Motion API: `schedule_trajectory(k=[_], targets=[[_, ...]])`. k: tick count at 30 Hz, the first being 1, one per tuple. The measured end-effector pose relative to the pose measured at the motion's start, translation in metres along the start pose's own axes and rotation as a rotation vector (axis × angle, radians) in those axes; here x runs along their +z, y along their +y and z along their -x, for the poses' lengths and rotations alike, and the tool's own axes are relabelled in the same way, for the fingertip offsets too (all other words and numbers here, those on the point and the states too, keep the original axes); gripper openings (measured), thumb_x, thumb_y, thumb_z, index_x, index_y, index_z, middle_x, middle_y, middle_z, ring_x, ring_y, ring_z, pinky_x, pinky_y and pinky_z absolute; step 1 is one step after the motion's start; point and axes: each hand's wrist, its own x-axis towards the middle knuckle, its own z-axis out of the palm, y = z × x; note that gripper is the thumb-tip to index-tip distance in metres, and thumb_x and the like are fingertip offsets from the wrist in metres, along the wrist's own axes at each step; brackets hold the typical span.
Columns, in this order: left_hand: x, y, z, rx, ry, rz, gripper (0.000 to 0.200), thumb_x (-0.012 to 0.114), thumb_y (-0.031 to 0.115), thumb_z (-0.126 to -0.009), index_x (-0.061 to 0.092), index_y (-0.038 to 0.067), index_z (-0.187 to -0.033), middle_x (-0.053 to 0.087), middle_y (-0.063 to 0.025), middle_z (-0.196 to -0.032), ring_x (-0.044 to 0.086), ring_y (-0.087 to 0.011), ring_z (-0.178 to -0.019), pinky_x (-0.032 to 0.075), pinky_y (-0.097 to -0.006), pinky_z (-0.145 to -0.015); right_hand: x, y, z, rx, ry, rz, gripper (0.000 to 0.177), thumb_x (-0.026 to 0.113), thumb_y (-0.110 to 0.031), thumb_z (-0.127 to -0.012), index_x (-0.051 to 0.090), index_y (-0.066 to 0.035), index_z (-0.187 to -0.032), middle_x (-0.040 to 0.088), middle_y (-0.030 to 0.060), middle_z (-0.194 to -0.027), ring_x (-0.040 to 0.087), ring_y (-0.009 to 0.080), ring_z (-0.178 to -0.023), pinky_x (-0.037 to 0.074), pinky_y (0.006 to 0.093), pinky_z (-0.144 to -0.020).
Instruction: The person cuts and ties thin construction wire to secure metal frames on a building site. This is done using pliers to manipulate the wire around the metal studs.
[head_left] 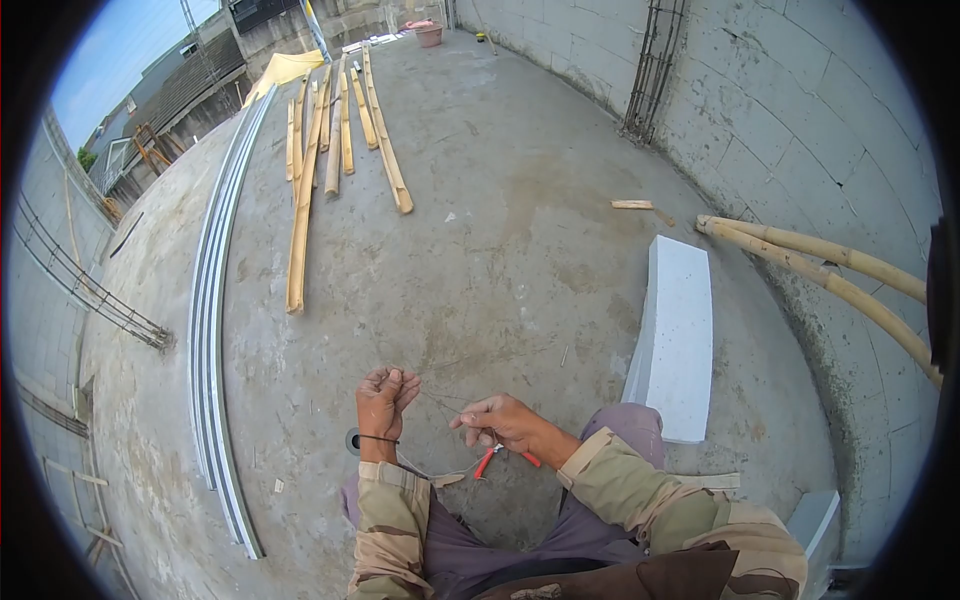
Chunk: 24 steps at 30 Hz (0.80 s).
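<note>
My left hand (pixel 388 398) is closed, thumb and fingers pinched on a thin wire (pixel 438 401). The wire runs across to my right hand (pixel 497 420), whose fingers are bent and pinched on it too. Just below that hand, pliers (pixel 486 462) with red handles lie on the floor, their jaws partly hidden by the hand and the wire. Beside my left wrist is a dark round thing (pixel 352 441), mostly covered by the arm. A pale thin strand (pixel 425 470) loops between my forearms.
Long metal channels (pixel 212 300) lie on the concrete floor (pixel 450 270) at left. Several split bamboo strips (pixel 300 250) lie ahead. White blocks (pixel 682 340), bamboo poles (pixel 800 255) and a block wall (pixel 800 120) with rebar (pixel 655 70) stand at right. A bucket (pixel 428 37) sits far back.
</note>
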Motion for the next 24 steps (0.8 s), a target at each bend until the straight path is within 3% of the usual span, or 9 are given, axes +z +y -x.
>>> schedule_trajectory(k=[1,3,7,9,12,16,19,21,24], targets=[[0.000,0.001,0.002,-0.061,-0.014,0.062,0.018,0.067,0.010,-0.098,0.060,-0.004,-0.108,0.072,-0.0186,-0.098,0.075,-0.0279,-0.084,0.065,-0.0359,-0.076,-0.001,0.003,-0.003,-0.005,0.002,-0.002,0.036,0.068,-0.029,-0.098,0.071,0.004,-0.112,0.074,0.0120,-0.080,0.062,0.0120,-0.058,0.046,0.0258,-0.053],[0.002,-0.001,0.001,-0.129,-0.040,0.122,0.016,0.064,0.009,-0.100,0.059,-0.004,-0.108,0.072,-0.0195,-0.099,0.075,-0.0301,-0.087,0.065,-0.0391,-0.081,0.001,0.009,-0.007,-0.503,0.497,1.307,0.031,0.067,-0.026,-0.098,0.073,0.004,-0.106,0.072,0.0096,-0.075,0.063,0.0139,-0.059,0.048,0.0273,-0.054],[0.000,-0.013,-0.008,-0.158,-0.036,0.248,0.012,0.059,0.007,-0.102,0.057,-0.002,-0.110,0.071,-0.0176,-0.102,0.073,-0.0314,-0.094,0.062,-0.0447,-0.091,0.006,-0.006,-0.007,-0.476,0.745,1.290,0.027,0.065,-0.021,-0.099,0.074,0.004,-0.103,0.073,0.0110,-0.077,0.064,0.0153,-0.061,0.049,0.0280,-0.055],[-0.005,-0.013,-0.010,-0.114,-0.052,0.238,0.011,0.059,0.007,-0.102,0.057,0.000,-0.110,0.070,-0.0153,-0.103,0.072,-0.0303,-0.095,0.061,-0.0454,-0.092,0.011,-0.019,-0.003,-0.242,0.440,0.290,0.026,0.064,-0.020,-0.099,0.074,0.004,-0.104,0.074,0.0122,-0.080,0.063,0.0137,-0.063,0.049,0.0272,-0.057],[-0.007,-0.011,-0.010,0.021,-0.148,0.198,0.010,0.059,0.007,-0.102,0.057,0.000,-0.110,0.071,-0.0125,-0.100,0.072,-0.0271,-0.093,0.062,-0.0437,-0.090,-0.002,-0.016,-0.002,-0.126,0.101,-0.289,0.027,0.065,-0.019,-0.098,0.074,0.005,-0.105,0.075,0.0132,-0.084,0.062,0.0124,-0.062,0.048,0.0264,-0.056],[-0.008,-0.011,-0.012,-0.040,-0.107,0.411,0.014,0.059,0.003,-0.101,0.057,-0.003,-0.113,0.071,-0.0144,-0.100,0.074,-0.0265,-0.089,0.064,-0.0407,-0.085,0.005,-0.012,0.001,-0.122,0.038,-0.111,0.023,0.065,-0.017,-0.097,0.075,0.003,-0.104,0.076,0.0127,-0.092,0.062,0.0111,-0.062,0.049,0.0261,-0.057],[-0.013,-0.015,-0.014,-0.130,0.029,0.320,0.017,0.058,0.003,-0.100,0.058,-0.004,-0.115,0.071,-0.0156,-0.101,0.073,-0.0268,-0.089,0.064,-0.0412,-0.085,0.016,-0.017,0.004,-0.152,0.202,0.635,0.020,0.068,-0.016,-0.093,0.078,0.000,-0.103,0.077,0.0114,-0.093,0.067,0.0099,-0.068,0.051,0.0259,-0.061],[-0.010,-0.014,-0.011,-0.156,0.085,0.207,0.019,0.057,0.003,-0.100,0.059,-0.004,-0.118,0.071,-0.0159,-0.103,0.073,-0.0268,-0.091,0.064,-0.0417,-0.086,0.008,0.001,-0.007,-0.434,0.585,1.307,0.020,0.070,-0.016,-0.088,0.079,-0.003,-0.101,0.078,0.0114,-0.090,0.073,0.0167,-0.077,0.055,0.0307,-0.067],[0.003,-0.009,-0.006,-0.031,0.061,-0.114,0.021,0.053,0.001,-0.099,0.057,-0.008,-0.117,0.070,-0.0206,-0.103,0.074,-0.0296,-0.089,0.066,-0.0407,-0.080,0.001,0.000,-0.014,-0.266,0.605,1.047,0.023,0.072,-0.017,-0.085,0.079,-0.003,-0.101,0.077,0.0136,-0.090,0.075,0.0284,-0.086,0.057,0.0373,-0.075]])
